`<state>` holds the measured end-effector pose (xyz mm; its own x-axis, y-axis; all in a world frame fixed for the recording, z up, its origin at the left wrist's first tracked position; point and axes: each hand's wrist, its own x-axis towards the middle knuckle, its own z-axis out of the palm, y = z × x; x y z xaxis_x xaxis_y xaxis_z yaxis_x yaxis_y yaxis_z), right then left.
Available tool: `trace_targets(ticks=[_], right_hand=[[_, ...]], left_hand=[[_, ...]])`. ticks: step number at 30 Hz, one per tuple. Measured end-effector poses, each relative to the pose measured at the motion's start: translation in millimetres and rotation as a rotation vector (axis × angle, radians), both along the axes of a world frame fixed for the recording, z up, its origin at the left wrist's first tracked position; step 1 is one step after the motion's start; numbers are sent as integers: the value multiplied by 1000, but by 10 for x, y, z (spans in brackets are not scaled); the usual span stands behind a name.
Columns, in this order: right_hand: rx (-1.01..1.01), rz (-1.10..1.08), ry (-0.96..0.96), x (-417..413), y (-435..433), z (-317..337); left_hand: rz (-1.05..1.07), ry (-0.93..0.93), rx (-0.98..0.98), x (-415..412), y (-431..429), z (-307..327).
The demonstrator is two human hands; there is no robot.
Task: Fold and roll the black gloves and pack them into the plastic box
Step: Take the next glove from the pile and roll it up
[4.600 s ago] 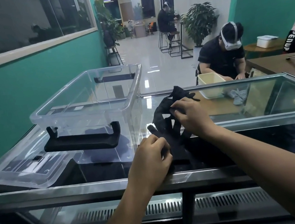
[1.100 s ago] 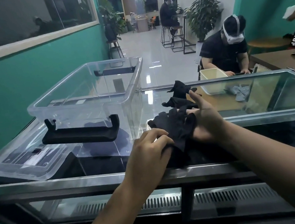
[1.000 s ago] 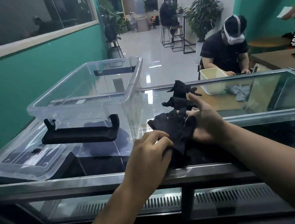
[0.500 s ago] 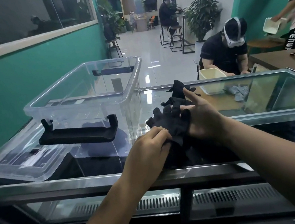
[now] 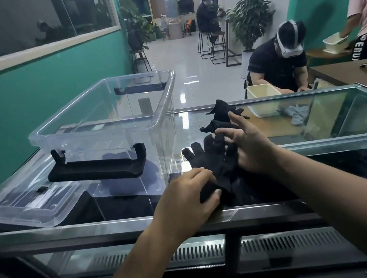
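A black glove (image 5: 212, 158) lies spread on the glass counter top, its fingers pointing away from me. My left hand (image 5: 185, 199) pinches the glove's cuff at the near edge of the counter. My right hand (image 5: 249, 145) rests with its fingers apart against the glove's finger end, on its right side. More black gloves (image 5: 222, 117) lie crumpled just beyond. The clear plastic box (image 5: 107, 125) stands to the left with black clip handles and nothing visible inside.
The box's clear lid (image 5: 26, 204) lies flat under and left of it. The glass counter (image 5: 301, 150) has a metal front rail. Behind it a seated person (image 5: 279, 67) works at a wooden table with a cream tub (image 5: 263, 101); another stands at far right.
The glove has been flattened out, its fingers now spread on the glass. My right hand opened and shifted to the glove's fingertips. My left hand stayed on the cuff.
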<state>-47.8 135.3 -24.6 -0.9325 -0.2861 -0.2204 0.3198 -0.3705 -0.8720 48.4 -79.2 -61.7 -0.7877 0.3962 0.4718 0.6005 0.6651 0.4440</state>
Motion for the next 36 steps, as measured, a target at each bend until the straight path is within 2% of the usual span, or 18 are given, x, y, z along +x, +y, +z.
trace_targets(ticks=[6, 10, 14, 17, 23, 27, 30, 36], right_hand=[[305, -170, 305, 76, 74, -51], [816, -209, 618, 242, 218, -157], [1110, -184, 907, 455, 257, -254], [1139, -99, 1080, 623, 226, -277], [1294, 166, 1173, 824, 165, -203], [1409, 74, 1315, 853, 122, -256], [1385, -23, 1349, 830, 114, -295], [1271, -87, 1194, 790, 104, -305]], left_hand=[[-5, -27, 29, -20, -19, -24], [-19, -16, 49, -62, -28, -52], [-18, 2, 45, -75, -19, -59], [-15, 31, 23, -52, -18, -51], [75, 106, -27, -16, 8, -22], [98, 76, 9, -5, 25, -8], [81, 17, 75, -16, 27, -3], [83, -63, 152, -33, -5, 11]])
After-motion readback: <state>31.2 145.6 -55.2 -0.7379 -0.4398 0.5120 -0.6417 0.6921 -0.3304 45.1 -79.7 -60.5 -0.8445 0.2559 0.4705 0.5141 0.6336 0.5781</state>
